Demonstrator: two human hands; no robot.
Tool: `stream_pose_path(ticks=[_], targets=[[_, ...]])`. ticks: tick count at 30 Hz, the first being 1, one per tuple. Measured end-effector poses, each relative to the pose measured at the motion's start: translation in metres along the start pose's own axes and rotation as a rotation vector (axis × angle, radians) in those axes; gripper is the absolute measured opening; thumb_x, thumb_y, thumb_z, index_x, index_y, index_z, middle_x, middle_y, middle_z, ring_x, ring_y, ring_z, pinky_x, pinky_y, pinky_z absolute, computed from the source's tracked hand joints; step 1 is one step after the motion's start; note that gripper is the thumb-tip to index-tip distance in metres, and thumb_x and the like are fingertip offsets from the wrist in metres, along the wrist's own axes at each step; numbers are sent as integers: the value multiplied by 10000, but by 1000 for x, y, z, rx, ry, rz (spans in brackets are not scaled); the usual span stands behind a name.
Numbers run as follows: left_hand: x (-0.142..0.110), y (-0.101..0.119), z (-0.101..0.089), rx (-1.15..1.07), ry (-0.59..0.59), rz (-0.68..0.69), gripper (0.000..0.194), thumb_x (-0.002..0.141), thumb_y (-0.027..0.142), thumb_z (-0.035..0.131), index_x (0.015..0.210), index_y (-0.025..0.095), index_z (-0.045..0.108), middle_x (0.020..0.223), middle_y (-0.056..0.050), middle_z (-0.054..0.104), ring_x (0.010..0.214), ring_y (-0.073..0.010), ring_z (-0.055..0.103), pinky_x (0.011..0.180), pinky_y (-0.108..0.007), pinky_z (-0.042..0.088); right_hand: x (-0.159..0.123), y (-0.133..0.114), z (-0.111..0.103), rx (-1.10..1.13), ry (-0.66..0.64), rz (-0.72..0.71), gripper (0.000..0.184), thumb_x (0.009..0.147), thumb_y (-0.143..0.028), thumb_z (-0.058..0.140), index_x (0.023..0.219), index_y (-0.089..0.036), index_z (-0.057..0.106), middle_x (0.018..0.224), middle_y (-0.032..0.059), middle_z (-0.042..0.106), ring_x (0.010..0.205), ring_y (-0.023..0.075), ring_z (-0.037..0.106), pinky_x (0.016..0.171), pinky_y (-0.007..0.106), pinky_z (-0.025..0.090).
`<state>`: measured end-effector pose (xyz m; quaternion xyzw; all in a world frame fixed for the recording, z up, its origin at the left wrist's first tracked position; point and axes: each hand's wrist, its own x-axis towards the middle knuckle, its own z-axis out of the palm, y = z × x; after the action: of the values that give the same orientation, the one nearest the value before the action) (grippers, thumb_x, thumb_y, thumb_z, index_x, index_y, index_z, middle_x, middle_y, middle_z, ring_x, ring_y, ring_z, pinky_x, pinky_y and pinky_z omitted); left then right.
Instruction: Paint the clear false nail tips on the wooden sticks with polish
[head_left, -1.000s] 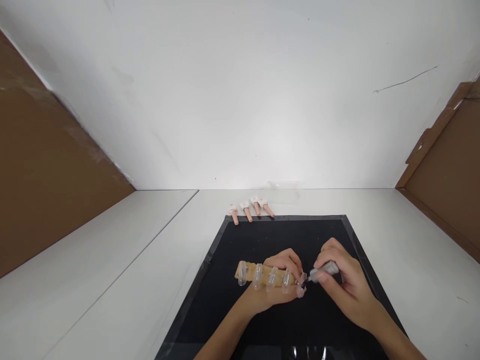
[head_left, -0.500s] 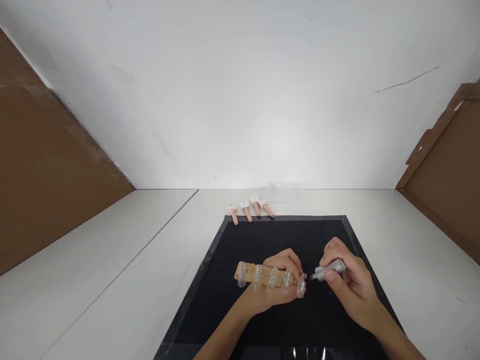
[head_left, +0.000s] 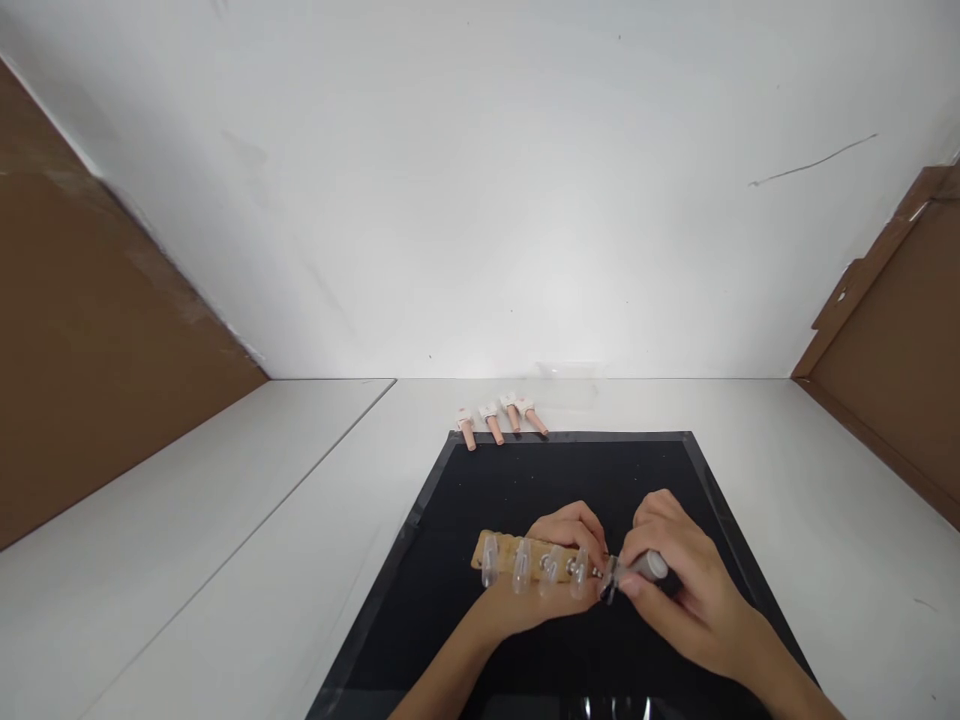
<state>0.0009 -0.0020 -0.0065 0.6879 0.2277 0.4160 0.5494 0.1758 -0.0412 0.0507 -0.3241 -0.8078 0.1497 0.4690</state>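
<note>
My left hand [head_left: 559, 560] is closed around a tan display strip [head_left: 487, 548], tilted above the black mat [head_left: 525, 480]. Several clear false nail tips [head_left: 522, 567] stand crosswise along the strip on small metal posts. At the strip's right end, another clear nail tip [head_left: 609, 580] has a dark patch on it. My right hand [head_left: 679, 565] pinches a small grey tube [head_left: 654, 566] with a narrow end, its fingers close by that last nail tip. Whether finger or tube touches the nail tip is hard to make out.
Several small bottles with pink caps [head_left: 494, 428] lie at the mat's far left corner. A white wall [head_left: 510, 200] rises behind the white table [head_left: 360, 500]. Brown cardboard panels [head_left: 112, 330] stand at both sides. Something shiny and clear [head_left: 615, 708] shows at the bottom edge.
My right hand drew the grey tube back to the right from the end nail tip, then returned it there. The strip has tilted slightly and lowered a little in my left hand.
</note>
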Motion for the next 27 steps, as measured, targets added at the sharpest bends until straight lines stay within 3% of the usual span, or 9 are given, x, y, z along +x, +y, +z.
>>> stream_pose_path(ticks=[4, 9, 14, 20, 24, 27], targets=[[0, -1, -1, -3, -27, -7, 64, 658, 144, 710, 661, 168, 650, 792, -20, 556, 657, -112, 545, 585, -229, 454, -1, 1, 0, -72, 117, 52, 143, 863, -111, 489, 790, -233, 489, 610, -26, 469, 561, 158, 440, 515, 286, 357], [-2, -4, -1, 21, 1, 7, 91, 634, 104, 707, 647, 169, 646, 770, -14, 571, 655, -114, 547, 578, -224, 451, 0, -1, 1, 20, -15, -6, 142, 881, -171, 506, 756, -235, 489, 585, -29, 462, 557, 159, 445, 510, 283, 363], [-1, 0, -1, 23, -16, -8, 65, 650, 119, 694, 654, 168, 651, 779, -19, 561, 649, -111, 543, 570, -223, 450, 0, 0, 0, -62, 96, 66, 133, 877, -123, 483, 801, -232, 486, 622, -26, 463, 562, 155, 437, 511, 281, 355], [0, -3, 0, 47, -6, 15, 109, 627, 78, 704, 641, 166, 640, 763, -9, 564, 665, -112, 551, 581, -215, 441, -1, 0, 0, -6, -25, 16, 142, 899, -191, 497, 765, -231, 476, 599, -30, 465, 566, 152, 443, 514, 277, 367], [-3, -6, -3, 14, -32, 0, 56, 677, 147, 704, 676, 166, 651, 808, -29, 565, 693, -127, 569, 596, -233, 461, -1, -1, 0, -95, 87, 107, 134, 898, -147, 474, 794, -230, 491, 625, -21, 477, 553, 154, 451, 501, 285, 371], [-4, -10, -5, -9, -27, -11, 85, 669, 165, 735, 679, 162, 651, 822, -32, 578, 689, -124, 570, 604, -237, 469, 0, -3, 0, -21, 88, 79, 142, 944, -239, 445, 810, -233, 493, 626, -20, 465, 546, 154, 458, 483, 283, 374]])
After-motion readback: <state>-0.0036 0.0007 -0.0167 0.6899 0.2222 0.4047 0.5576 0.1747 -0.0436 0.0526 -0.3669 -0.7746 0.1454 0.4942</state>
